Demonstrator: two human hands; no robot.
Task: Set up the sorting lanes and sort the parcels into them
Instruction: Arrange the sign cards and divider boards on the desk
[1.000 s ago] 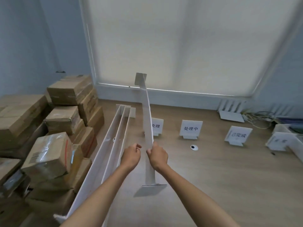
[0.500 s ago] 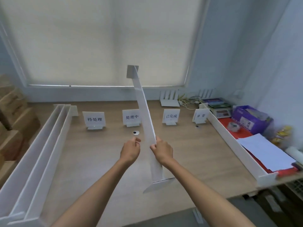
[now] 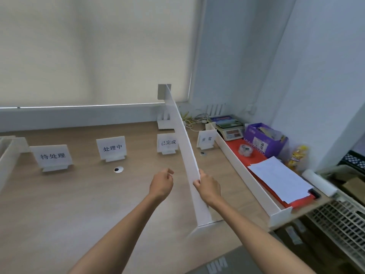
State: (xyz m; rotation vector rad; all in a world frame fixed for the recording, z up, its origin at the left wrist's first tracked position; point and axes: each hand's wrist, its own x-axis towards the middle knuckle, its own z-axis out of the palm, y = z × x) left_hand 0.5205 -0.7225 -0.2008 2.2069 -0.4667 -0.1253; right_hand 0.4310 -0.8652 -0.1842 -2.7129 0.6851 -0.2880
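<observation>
- Right hand is up front, fingers clamped on the top edge of the divider, thumb on the near face.
- Left hand hovers just beside it, fingers loosely curled, holding nothing, clear of the board.
- The divider is a long white board, tilted. Its near foot sits low by the front edge of the surface, and I can't tell whether it touches. The far foot is raised high, up against the blind.
- Further back, four white signs stand in a row on the surface: first sign far left, second sign, third sign partly behind the board, and fourth sign on the right.
- To the right, a second divider stands on the surface, running front to back.
- Beyond that one: papers on a red mat, a tape roll, a purple box and a scale at the back.
- At the far left edge, more white boards lie along the surface.
</observation>
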